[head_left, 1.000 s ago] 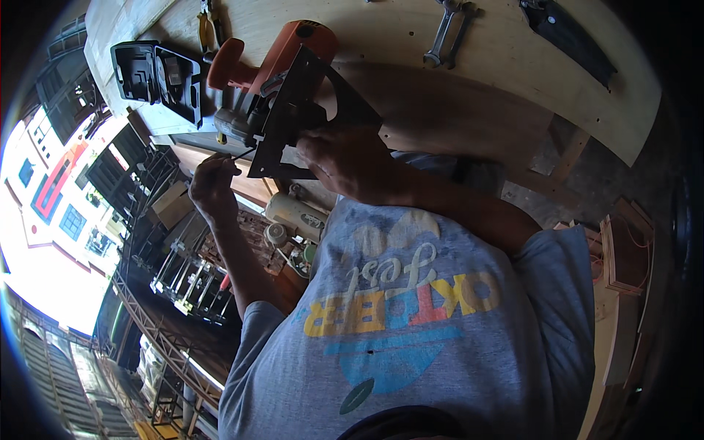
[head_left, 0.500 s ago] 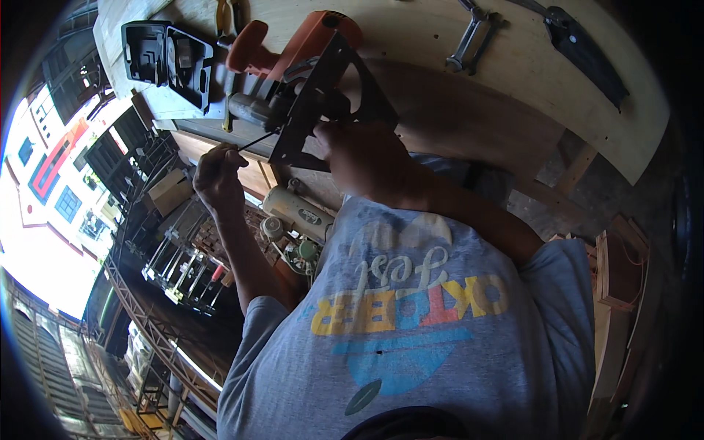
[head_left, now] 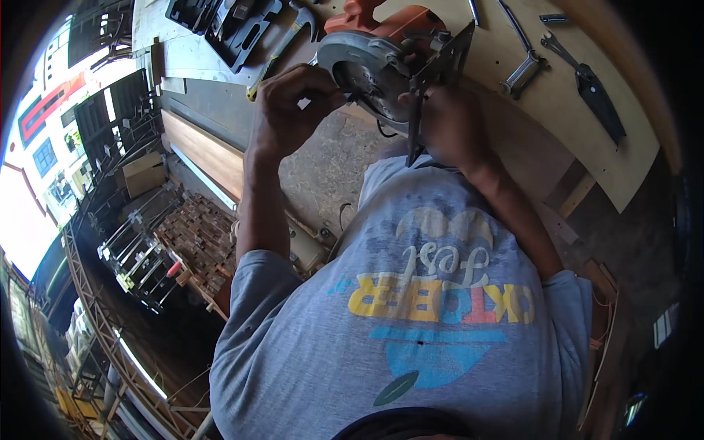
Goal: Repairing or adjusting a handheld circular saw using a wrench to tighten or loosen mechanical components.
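Note:
An orange circular saw [head_left: 411,23] is tipped on the bench edge, with its round grey guard and hub [head_left: 370,77] turned toward me. Its dark flat base plate [head_left: 415,121] stands on edge. My right hand [head_left: 455,125] is closed round the base plate's near side, its fingers partly hidden and a little blurred. Left of the hub, my left hand [head_left: 297,106] pinches a thin dark hex key [head_left: 351,97]. Only the key's short end shows, pointing at the hub; the rest is inside the fingers.
On the bench [head_left: 513,22] lie a hammer [head_left: 282,51] and an open black tool case [head_left: 238,33] at left. Spanners [head_left: 524,73] and a black-handled tool [head_left: 600,110] lie at right. Stacked wood blocks [head_left: 202,238] and a tank [head_left: 306,249] stand below.
The saw has been turned so its guard and hub face me, and it sits farther right in view. Both hands moved right with it; the left came closer to the hub. The view has shifted.

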{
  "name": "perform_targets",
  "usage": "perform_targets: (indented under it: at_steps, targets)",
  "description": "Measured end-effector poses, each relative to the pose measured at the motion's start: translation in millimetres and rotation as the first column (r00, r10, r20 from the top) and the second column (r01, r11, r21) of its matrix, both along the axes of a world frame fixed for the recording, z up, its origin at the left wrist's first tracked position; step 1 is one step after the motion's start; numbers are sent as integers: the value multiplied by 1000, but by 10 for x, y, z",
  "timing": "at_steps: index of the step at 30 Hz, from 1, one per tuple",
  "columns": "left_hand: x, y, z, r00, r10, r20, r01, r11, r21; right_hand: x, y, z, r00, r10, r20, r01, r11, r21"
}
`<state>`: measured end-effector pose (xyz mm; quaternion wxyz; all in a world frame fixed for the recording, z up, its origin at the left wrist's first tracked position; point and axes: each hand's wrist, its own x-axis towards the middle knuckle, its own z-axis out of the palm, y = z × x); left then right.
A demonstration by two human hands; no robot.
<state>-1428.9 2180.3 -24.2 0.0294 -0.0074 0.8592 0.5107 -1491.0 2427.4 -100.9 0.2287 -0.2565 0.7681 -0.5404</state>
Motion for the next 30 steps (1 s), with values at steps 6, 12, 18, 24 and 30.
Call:
perform_targets:
  at_steps: [6, 12, 18, 24, 30]
  targets:
    - [-115, -7, -58, 993, -105, -61, 96, 985, -141, 66, -87, -44, 989, -105, -101, 107, 994, 8]
    - [-202, -28, 13, 990, -124, -67, 110, 978, -175, 56, -83, -37, 987, -78, -141, 86, 995, 55]
    - [-273, 16, 37, 971, -238, -17, 224, 936, -272, 45, -65, -5, 985, -65, -159, 83, 991, 105]
    - [-406, 227, 53, 900, -423, -105, 366, 864, -347, 10, -67, 47, 997, -36, -68, 48, 982, 184]
    - [-361, 500, -59, 895, -442, -51, 401, 851, -340, 23, -57, -61, 992, -70, -103, 79, 993, 85]
